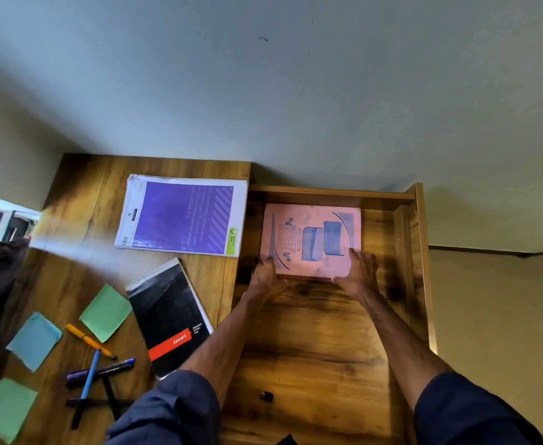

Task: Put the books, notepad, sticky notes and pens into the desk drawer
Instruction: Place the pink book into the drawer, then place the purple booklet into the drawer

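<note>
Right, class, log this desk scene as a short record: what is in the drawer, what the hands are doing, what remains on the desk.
in drawer: pink book
left hand: grips the book's near left corner
right hand: grips its near right corner
on desk: purple book, notepad, three sticky pads, pens
drawer: open

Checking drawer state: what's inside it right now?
Inside the drawer: a pink book, gripped at its near edge by the left hand and right hand. Whatever lies under the book is covered.
</note>
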Demonstrator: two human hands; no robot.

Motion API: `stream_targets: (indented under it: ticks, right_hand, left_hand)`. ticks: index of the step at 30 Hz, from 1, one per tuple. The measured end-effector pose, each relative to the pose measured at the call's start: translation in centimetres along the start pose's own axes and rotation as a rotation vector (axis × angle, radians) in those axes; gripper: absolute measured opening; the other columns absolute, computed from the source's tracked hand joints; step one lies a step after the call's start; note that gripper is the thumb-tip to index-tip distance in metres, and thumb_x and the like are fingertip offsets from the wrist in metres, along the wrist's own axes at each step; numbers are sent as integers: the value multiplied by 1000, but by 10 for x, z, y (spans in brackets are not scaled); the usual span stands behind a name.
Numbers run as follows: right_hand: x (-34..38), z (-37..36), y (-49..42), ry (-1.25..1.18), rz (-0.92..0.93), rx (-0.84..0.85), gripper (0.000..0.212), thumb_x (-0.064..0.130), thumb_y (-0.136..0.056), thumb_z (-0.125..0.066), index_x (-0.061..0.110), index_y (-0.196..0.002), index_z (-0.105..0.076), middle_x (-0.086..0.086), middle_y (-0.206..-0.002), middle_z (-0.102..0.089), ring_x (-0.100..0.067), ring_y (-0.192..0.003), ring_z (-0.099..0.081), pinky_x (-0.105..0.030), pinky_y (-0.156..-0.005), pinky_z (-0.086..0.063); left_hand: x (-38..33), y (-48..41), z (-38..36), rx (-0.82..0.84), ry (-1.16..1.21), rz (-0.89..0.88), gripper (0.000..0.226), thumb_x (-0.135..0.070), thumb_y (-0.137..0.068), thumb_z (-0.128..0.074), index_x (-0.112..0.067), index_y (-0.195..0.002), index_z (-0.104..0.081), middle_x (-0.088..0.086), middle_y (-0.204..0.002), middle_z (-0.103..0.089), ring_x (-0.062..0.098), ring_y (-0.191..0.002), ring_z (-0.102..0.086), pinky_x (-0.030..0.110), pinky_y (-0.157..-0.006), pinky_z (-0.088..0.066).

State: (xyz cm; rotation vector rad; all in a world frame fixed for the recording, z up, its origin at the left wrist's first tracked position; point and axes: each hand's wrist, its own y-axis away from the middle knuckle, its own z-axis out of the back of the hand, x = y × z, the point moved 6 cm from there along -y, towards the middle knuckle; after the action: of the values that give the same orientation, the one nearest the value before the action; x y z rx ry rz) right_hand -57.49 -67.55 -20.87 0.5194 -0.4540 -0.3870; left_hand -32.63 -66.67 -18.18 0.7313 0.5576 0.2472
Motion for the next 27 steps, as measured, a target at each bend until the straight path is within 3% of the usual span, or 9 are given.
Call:
stream_targets:
  ticks: [7,10,14,19,24,27]
  right_hand:
    - [4,4,10,7,1,65,103,29,-76,-87,21,-157,-25,-13,-151,-22,-31,-140,-26,-40,-106,-45]
    - [20,15,23,-71,22,-87,87,21,-78,-84,22,-152,-37,-12,-153,-27,-32,-139,-31,-38,-96,-51]
    - [80,29,57,-285,258,-304,61,11,-83,-78,12,-138,-52,-12,-143,-47,-28,-132,-46,-26,-94,-43]
    - [171,27,102,-415,546,-334,47,14,-85,-75,12,-127,-56,-9,-126,-58,-23,-117,-58,-33,-93,-55]
    - [239,6,137,-428,699,-256,42,17,-85,-76,14,-122,-55,-7,-122,-58,-18,-113,-60,-30,-83,-58]
    - [269,-12,152,-390,742,-211,40,16,-84,-76,15,-119,-57,-7,-122,-57,-21,-118,-57,-33,-89,-57]
  left_hand:
    - [3,6,4,-2,-50,-34,71,-19,-97,-66,-11,-153,-24,15,-153,-36,33,-138,-43,40,-111,-47]
    - [-4,21,11,-66,21,-70,77,-17,-92,-70,-14,-154,-25,14,-155,-33,34,-142,-37,44,-114,-43]
    - [-9,53,30,-246,76,-243,61,-15,-91,-64,-16,-148,-41,7,-159,-38,27,-151,-30,44,-121,-35]
    - [14,105,77,-477,99,-395,39,-11,-94,-61,-15,-132,-57,2,-150,-47,15,-137,-44,26,-108,-38]
    - [90,140,139,-671,211,-291,26,-10,-90,-66,-18,-116,-65,-2,-128,-63,13,-112,-60,24,-91,-50]
    - [142,149,167,-751,193,-145,26,-4,-88,-66,-10,-113,-68,7,-124,-64,20,-111,-61,20,-90,-43]
